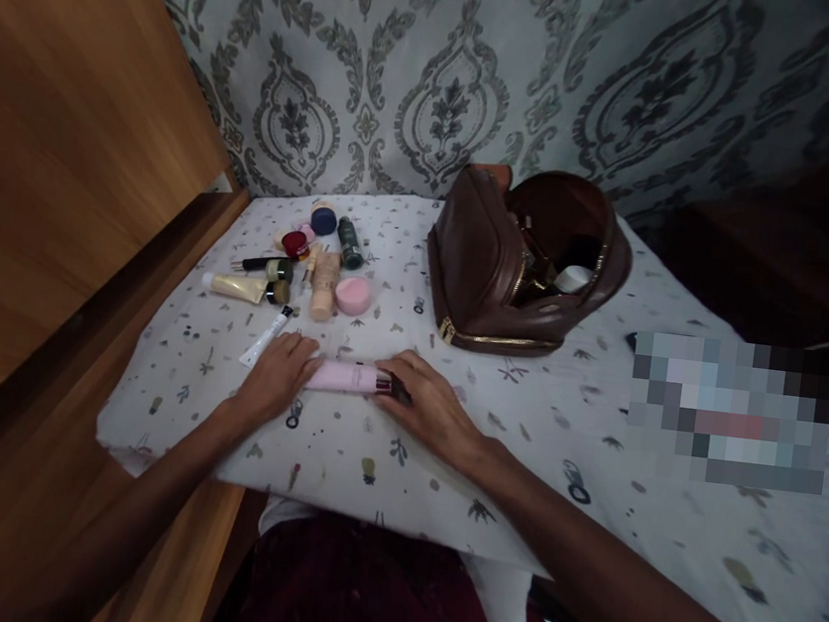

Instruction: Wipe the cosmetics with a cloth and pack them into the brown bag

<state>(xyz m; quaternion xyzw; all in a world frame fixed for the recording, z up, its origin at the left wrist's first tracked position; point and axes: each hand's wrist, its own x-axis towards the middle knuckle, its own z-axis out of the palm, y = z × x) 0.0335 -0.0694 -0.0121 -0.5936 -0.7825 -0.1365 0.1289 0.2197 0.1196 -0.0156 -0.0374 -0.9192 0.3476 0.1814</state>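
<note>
A pale pink cosmetic tube with a shiny cap lies sideways between my two hands, low over the cloth. My left hand is closed on its left end. The fingers of my right hand close round the capped end. Just beyond my left hand rests a slim white tube with a black cap. Farther back are a gold tube, a beige bottle, a round pink container, a dark green bottle, a red-lidded jar and a blue-lidded jar.
A brown leather bag stands unzipped at the back, with a white item inside. A blurred-out object lies at the right. Wooden furniture borders the left side, and a patterned curtain hangs behind the printed cloth.
</note>
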